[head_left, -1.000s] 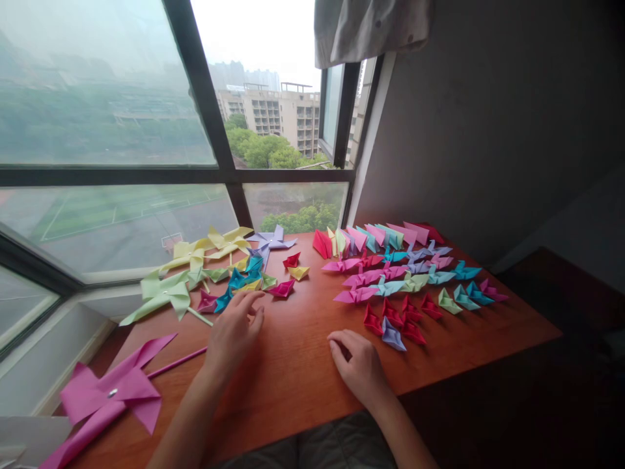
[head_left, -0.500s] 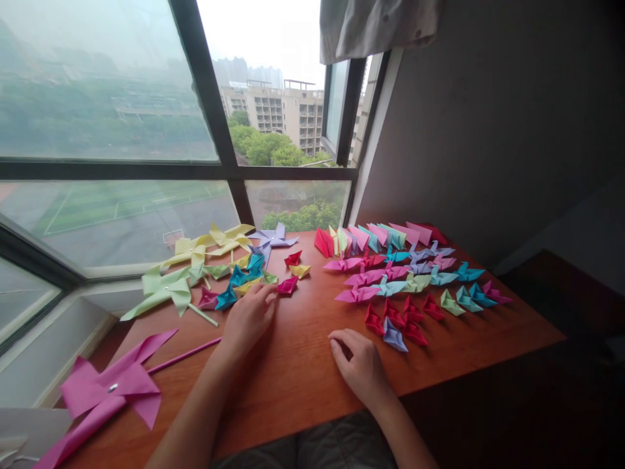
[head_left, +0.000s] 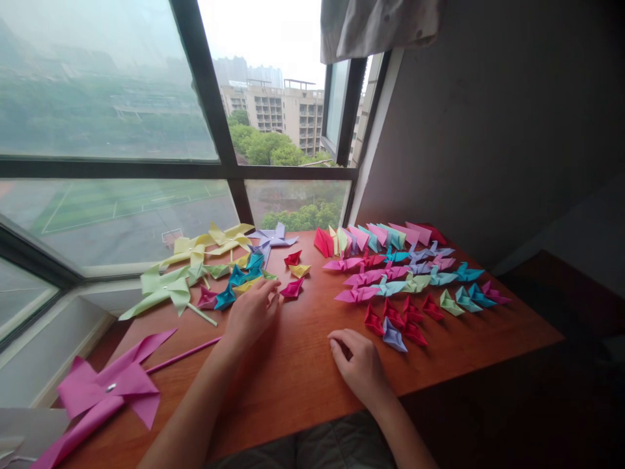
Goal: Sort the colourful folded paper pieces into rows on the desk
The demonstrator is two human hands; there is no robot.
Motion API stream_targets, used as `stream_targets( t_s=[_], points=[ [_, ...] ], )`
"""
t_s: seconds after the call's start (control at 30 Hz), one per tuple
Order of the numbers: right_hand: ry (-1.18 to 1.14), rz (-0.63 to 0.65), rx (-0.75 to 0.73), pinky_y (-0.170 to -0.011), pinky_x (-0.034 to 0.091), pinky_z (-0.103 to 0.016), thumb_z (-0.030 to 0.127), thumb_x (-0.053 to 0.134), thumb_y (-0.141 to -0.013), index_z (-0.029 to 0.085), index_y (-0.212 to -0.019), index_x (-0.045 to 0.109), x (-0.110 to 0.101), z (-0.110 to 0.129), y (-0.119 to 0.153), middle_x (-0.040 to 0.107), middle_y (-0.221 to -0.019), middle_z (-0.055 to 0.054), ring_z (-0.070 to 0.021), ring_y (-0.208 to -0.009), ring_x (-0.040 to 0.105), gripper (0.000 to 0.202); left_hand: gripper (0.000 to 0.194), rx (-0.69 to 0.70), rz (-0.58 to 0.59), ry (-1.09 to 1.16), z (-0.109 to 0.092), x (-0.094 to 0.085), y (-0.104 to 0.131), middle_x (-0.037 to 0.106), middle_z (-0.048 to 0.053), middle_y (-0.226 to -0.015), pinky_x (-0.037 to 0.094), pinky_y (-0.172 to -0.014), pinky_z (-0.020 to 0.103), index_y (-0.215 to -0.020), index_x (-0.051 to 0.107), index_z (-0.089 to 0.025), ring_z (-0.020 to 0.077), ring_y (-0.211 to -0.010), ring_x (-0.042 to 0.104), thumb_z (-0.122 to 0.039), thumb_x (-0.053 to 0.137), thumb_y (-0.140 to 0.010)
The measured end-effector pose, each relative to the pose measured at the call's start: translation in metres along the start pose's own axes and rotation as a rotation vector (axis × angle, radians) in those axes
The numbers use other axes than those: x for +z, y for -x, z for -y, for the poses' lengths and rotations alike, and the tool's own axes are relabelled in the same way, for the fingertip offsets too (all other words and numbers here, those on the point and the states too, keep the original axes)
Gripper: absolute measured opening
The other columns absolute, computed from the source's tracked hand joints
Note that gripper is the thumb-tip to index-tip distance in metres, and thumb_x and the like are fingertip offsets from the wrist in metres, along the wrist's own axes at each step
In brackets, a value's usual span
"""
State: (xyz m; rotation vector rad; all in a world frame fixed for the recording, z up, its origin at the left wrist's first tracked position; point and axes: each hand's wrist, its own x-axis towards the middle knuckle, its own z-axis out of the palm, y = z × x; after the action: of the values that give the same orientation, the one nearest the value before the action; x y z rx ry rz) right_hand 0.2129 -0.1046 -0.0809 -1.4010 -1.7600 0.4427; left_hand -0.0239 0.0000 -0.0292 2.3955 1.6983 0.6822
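Note:
My left hand (head_left: 254, 314) hovers low over the table, fingers loosely bent and slightly apart, with nothing visible in them. Its fingertips are beside a magenta paper boat (head_left: 291, 288); whether they touch it I cannot tell. Just beyond the knuckles sits a green paper boat (head_left: 270, 276), partly covered by the hand, along with a yellow boat (head_left: 247, 286) and a blue boat (head_left: 225, 297). A yellow boat (head_left: 299, 270) and a red boat (head_left: 293, 258) stand farther back. My right hand (head_left: 359, 359) rests curled on the table, left of a lavender paper boat (head_left: 393, 335), holding nothing visible.
Paper pinwheels lie on the left, including a large magenta one (head_left: 114, 384) and a green one (head_left: 168, 288). Rows of paper cranes (head_left: 359, 294), folded paper planes (head_left: 378, 236) and red boats (head_left: 413, 309) fill the table's right. A window frame (head_left: 234, 172) borders the back.
The magenta boat near my left fingertips has shifted slightly right and turned. My left hand has moved a little to the right; my right hand stays in place.

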Motion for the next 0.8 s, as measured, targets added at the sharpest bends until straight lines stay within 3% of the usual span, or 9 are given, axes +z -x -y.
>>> stream_targets(
  t_s=[0.23, 0.57, 0.8],
  points=[
    [0.000, 0.001, 0.006, -0.072, 0.052, -0.024, 0.014, 0.051, -0.089, 0.021, -0.090, 0.071, -0.001, 0.001, 0.000, 0.071, -0.083, -0.004, -0.0170, -0.076, 0.067, 0.021, 0.020, 0.051, 0.051, -0.060, -0.009, 0.006, -0.012, 0.068, 0.008, -0.100, 0.044, -0.061, 0.027, -0.098, 0.068, -0.022, 0.0210, -0.078, 0.066, -0.029, 0.051, -0.091],
    [-0.031, 0.022, 0.035, -0.075, 0.051, -0.027, 0.016, 0.049, -0.091, 0.021, -0.091, 0.070, -0.003, 0.005, 0.000, 0.070, -0.085, -0.004, -0.0185, -0.080, 0.066, 0.021, 0.019, 0.078, 0.033, 0.003, -0.002, 0.002, -0.003, 0.069, 0.006, -0.091, 0.045, -0.067, 0.027, -0.088, 0.066, -0.021, 0.0186, -0.078, 0.064, -0.019, 0.048, -0.091],
    [-0.087, -0.074, 0.058, -0.070, 0.052, -0.025, 0.022, 0.050, -0.095, 0.020, -0.098, 0.069, -0.006, 0.005, 0.000, 0.071, -0.088, -0.005, -0.0171, -0.078, 0.067, 0.020, 0.021, 0.297, 0.011, 0.056, -0.009, 0.002, 0.023, 0.071, 0.005, -0.098, 0.047, -0.072, 0.026, -0.097, 0.068, -0.022, 0.0174, -0.085, 0.066, -0.021, 0.047, -0.096]
  ],
)
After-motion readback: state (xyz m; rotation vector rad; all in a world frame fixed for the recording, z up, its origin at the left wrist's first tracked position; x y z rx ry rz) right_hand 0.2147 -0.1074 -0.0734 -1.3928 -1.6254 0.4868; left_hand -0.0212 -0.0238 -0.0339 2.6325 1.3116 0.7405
